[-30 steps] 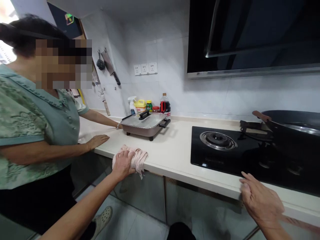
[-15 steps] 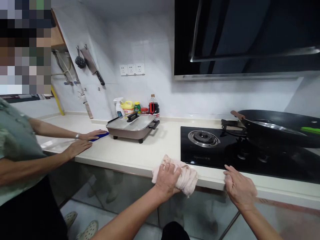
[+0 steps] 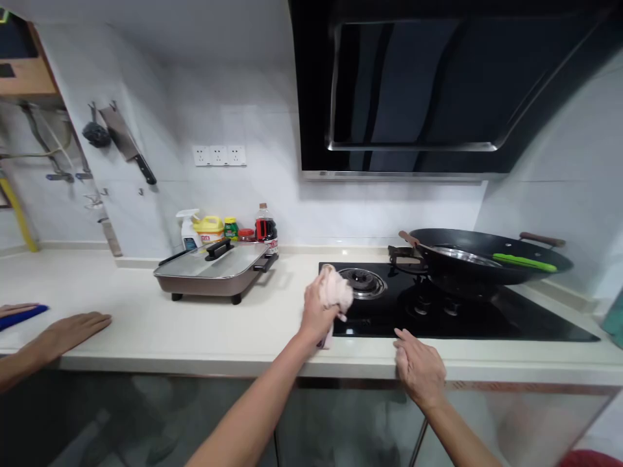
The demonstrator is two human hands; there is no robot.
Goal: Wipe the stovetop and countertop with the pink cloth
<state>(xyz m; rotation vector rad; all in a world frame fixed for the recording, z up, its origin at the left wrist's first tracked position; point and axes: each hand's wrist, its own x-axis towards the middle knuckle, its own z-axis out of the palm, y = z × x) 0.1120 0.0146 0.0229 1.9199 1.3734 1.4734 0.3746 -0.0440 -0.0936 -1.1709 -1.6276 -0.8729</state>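
A crumpled pale pink cloth (image 3: pixel 335 290) is gripped in my left hand (image 3: pixel 317 312), at the left edge of the black gas hob (image 3: pixel 374 318). Part of the cloth hangs below my fingers onto the white counter. My right hand (image 3: pixel 421 366) holds nothing and rests at the counter's front edge, just in front of the hob, fingers stretched out. Close behind the cloth lies the left burner (image 3: pixel 363 283). A large black wok (image 3: pixel 491 259) stands on the hob's right side, with a green-handled utensil (image 3: pixel 523 262) in it.
Left of the hob stands an electric pan (image 3: pixel 209 283) with a glass lid. Behind it are a spray bottle (image 3: pixel 189 230) and a dark sauce bottle (image 3: pixel 266 228). A co-worker's hands (image 3: pixel 73 331) rest at far left, one on a blue cloth (image 3: pixel 22 316). The range hood (image 3: pixel 403 91) hangs above.
My left hand has lifted the cloth from the counter's front edge and moved it back to the hob's left edge. The view has turned right; my right hand stays near the counter edge.
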